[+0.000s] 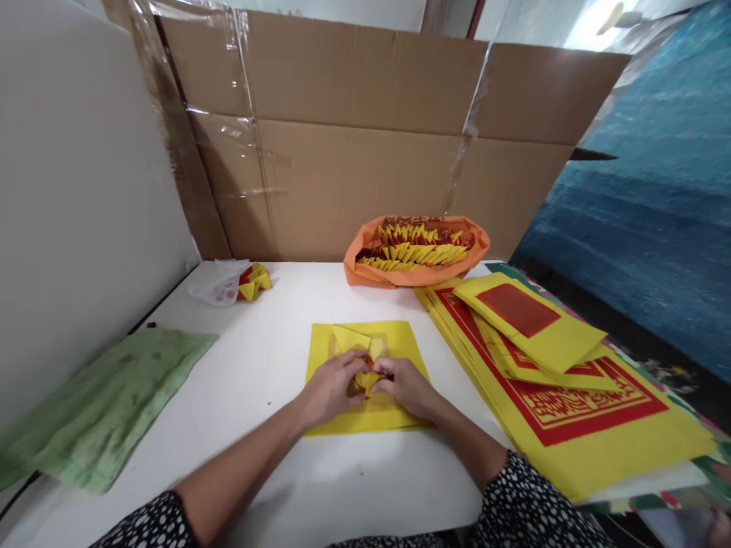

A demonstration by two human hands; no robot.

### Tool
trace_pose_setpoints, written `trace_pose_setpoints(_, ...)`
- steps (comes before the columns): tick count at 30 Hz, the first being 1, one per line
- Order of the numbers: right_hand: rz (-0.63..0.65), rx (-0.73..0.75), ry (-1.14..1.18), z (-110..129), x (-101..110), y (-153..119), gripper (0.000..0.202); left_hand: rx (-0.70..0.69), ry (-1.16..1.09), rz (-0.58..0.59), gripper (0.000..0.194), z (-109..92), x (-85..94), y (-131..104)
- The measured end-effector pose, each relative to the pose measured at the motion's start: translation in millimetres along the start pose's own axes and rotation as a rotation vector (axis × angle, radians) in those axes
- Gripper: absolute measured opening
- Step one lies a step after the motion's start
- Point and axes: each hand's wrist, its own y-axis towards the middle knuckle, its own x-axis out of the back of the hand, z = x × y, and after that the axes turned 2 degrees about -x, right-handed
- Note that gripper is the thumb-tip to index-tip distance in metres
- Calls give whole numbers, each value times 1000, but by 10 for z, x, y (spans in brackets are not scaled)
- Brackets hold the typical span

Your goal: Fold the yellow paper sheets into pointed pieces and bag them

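Both hands meet over a square yellow sheet (325, 422) lying on the white table. My left hand (336, 384) has its fingers curled around the left side of a small folded yellow and red paper piece (368, 380). From the right, my right hand (403, 383) pinches the same piece between thumb and forefinger. A flat folded yellow paper (349, 337) with a pointed shape lies on the sheet just beyond the left fingertips. The underside of the held piece is hidden by the fingers.
An orange bag (371, 275) full of folded papers stands at the back, before a cardboard wall (354, 84). Stacked yellow and red sheets (594, 457) cover the right side. At left are a green cloth (114, 403) and a clear plastic bag (220, 285) beside folded pieces (254, 281).
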Motion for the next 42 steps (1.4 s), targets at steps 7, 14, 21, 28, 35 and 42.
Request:
trace_pose_setpoints(7, -132, 32, -212, -50, -86, 68, 10, 80, -314, -26, 11, 65, 110, 67)
trace_pose_setpoints(14, -311, 264, -729, 16, -226, -187, 24, 239, -542, -166, 24, 175, 8, 113)
trace_pose_setpoints(21, -221, 311, -952, -90, -622, -576, 81, 200, -451, -168, 21, 187, 9, 95)
trace_pose_setpoints(28, -227, 241, -923, -49, -600, -611, 80, 188, -374, -170, 22, 182, 18, 117)
trace_pose_setpoints(35, -237, 183, -923, -48, -607, -643, 70, 192, -398, -174, 15, 162, 33, 107)
trace_pose_setpoints(42, -201, 107, -900, -15, -593, -621, 67, 181, -356, -209, 6, 164, -44, 75)
